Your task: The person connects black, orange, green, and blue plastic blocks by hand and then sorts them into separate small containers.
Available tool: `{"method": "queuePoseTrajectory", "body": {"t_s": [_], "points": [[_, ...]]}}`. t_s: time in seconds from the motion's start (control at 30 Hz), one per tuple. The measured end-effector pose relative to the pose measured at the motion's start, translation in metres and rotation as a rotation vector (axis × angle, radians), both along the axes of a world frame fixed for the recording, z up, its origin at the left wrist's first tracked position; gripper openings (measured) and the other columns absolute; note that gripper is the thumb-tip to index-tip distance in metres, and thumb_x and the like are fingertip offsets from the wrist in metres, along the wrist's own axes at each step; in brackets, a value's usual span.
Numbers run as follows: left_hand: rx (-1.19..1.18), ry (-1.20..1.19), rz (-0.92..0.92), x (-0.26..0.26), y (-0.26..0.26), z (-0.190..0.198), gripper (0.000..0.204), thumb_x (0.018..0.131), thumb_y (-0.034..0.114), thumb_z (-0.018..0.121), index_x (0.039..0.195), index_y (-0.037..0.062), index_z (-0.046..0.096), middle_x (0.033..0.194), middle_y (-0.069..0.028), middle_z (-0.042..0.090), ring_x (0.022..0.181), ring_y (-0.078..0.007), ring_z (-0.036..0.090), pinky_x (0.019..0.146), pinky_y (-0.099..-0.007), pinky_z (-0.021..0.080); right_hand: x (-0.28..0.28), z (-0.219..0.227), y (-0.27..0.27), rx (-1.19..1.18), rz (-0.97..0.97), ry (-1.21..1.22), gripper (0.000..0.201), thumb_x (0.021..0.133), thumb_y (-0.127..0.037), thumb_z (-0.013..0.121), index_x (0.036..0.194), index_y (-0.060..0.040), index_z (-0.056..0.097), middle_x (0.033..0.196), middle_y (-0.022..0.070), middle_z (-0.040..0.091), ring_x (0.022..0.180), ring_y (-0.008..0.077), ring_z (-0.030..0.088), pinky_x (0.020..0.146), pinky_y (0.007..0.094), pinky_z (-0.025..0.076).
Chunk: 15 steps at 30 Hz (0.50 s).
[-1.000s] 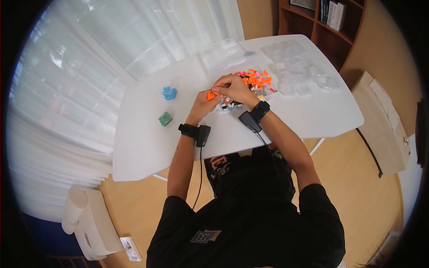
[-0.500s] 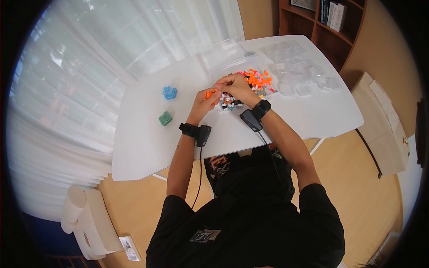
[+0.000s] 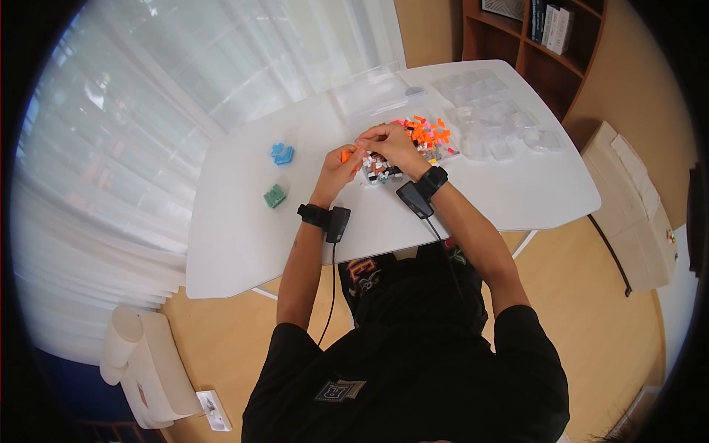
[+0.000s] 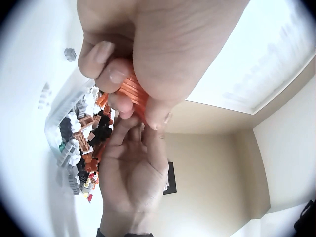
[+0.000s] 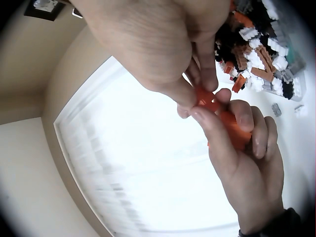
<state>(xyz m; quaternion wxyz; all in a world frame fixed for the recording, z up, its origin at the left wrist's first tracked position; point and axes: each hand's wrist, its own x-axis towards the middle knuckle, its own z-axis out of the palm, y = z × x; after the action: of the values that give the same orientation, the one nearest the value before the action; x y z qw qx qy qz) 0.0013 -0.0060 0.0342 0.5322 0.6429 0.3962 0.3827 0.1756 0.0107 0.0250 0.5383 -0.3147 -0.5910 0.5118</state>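
In the left wrist view, the left hand (image 4: 163,54) curls its fingers round an orange block piece (image 4: 132,92) with ridged layers. The right hand (image 4: 131,173) meets it from below, fingertips at the piece's end. In the right wrist view the right hand (image 5: 153,44) pinches the end of the orange piece (image 5: 237,132), and the left hand (image 5: 247,173) grips its body. Seen from the head, the left hand (image 3: 340,172) and right hand (image 3: 394,148) touch beside a clear tray of mixed small bricks (image 3: 430,135). Fingers hide part of the piece.
On the white table (image 3: 244,244), a blue block piece (image 3: 281,153) and a green one (image 3: 274,196) lie at the left. Clear small boxes (image 3: 502,149) cover the right back. A clear lid or container (image 3: 384,100) lies behind the bricks. Two loose grey bricks (image 5: 276,109) lie near the tray.
The right fingertips have shifted slightly at the orange piece, and less of the orange shows between the hands than a second ago. The left hand has barely moved.
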Motion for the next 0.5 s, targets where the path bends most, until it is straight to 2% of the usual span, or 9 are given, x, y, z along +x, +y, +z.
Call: {"method": "queuePoseTrajectory", "body": {"t_s": [0.2,0.3,0.5], "points": [[0.017,-0.002,0.008,0.000,0.000,0.001,0.026,0.095,0.029,0.056,0.091,0.0036,0.063,0.062,0.0052,0.048,0.047,-0.0006,0.033,0.043,-0.0172,0.023,0.002,0.001,0.001,-0.035,-0.041,-0.058,0.013,0.085,-0.011,0.070,0.089,0.0010,0.071,0.073,0.0029,0.067,0.061,0.0048,0.056,0.054,0.0192,0.044],[0.018,-0.011,-0.009,0.000,0.001,0.001,0.027,0.095,0.029,0.057,0.091,0.0035,0.063,0.062,0.0050,0.048,0.047,-0.0007,0.032,0.043,-0.0173,0.022,0.001,-0.006,0.006,0.014,-0.041,-0.030,0.015,0.081,-0.013,0.072,0.087,0.0011,0.071,0.072,0.0043,0.067,0.061,0.0060,0.057,0.055,0.0208,0.045],[0.040,-0.023,0.004,0.000,-0.001,0.000,0.024,0.096,0.025,0.053,0.090,0.0035,0.061,0.063,0.0039,0.049,0.048,-0.0011,0.032,0.043,-0.0174,0.023,0.002,-0.002,0.003,0.022,-0.050,-0.081,0.016,0.082,-0.014,0.071,0.087,0.0015,0.071,0.074,0.0047,0.067,0.064,0.0069,0.058,0.058,0.0220,0.046]]}}
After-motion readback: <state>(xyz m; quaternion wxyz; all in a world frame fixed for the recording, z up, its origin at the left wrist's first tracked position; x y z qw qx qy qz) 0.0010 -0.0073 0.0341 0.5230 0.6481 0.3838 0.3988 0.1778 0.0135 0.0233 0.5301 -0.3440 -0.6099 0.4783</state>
